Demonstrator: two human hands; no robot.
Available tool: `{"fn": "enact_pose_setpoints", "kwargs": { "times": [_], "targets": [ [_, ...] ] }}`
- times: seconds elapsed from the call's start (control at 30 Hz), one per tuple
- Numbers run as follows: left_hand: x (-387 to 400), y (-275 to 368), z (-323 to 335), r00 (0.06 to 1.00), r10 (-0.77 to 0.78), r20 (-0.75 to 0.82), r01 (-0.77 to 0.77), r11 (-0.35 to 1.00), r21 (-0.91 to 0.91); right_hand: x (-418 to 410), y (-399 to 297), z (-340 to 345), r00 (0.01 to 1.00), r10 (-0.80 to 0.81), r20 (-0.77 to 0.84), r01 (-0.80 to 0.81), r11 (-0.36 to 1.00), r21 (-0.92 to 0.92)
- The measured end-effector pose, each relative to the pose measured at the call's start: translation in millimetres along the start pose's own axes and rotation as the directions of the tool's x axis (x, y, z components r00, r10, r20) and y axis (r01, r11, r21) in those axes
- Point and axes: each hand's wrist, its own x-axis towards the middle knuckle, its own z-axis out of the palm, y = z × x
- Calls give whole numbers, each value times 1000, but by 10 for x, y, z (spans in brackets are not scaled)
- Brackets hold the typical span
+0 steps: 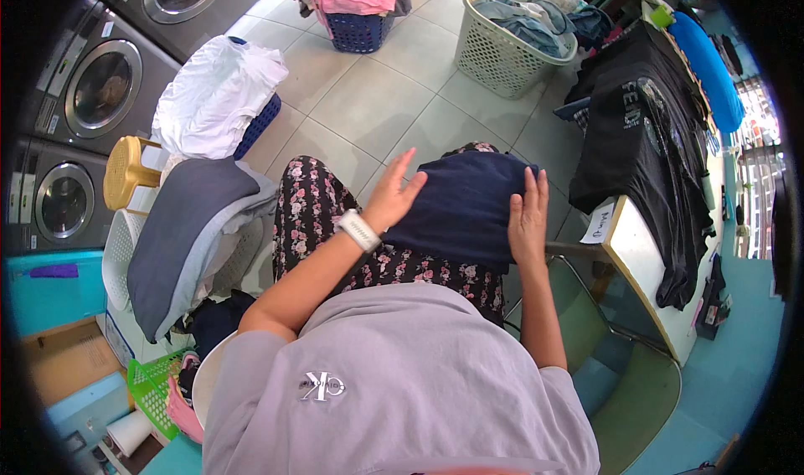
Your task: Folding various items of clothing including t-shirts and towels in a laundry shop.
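Note:
A dark navy cloth garment [465, 205], folded into a rough rectangle, lies across my lap over the floral trousers [314, 205]. My left hand [394, 192] is at the cloth's left edge with its fingers stretched out and the thumb spread. Whether it touches the fabric is hard to tell. Along the right edge, my right hand [529, 220] rests flat on the cloth, fingers extended and not curled around it. The underside of the garment is hidden.
Front-loading machines [103, 88] line the left. Nearby stand a blue basket [259, 126] of white clothes, a yellow stool [129, 173] and a white basket [119, 261] under grey cloth. Ahead is a cream basket [502, 66]; black garments [647, 129] cover the table [647, 274] at right.

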Motion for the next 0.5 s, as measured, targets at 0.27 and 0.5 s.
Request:
{"fn": "enact_pose_setpoints", "kwargs": {
  "times": [0.27,0.5],
  "targets": [
    [-148,-607,500,769,-371,520,629,584,-513,199,197,361,597,429,678,-774,83,628],
    [292,-587,-44,560,-577,595,757,64,-650,543,102,-159,887,187,421,-460,298,836]
  ]
}}
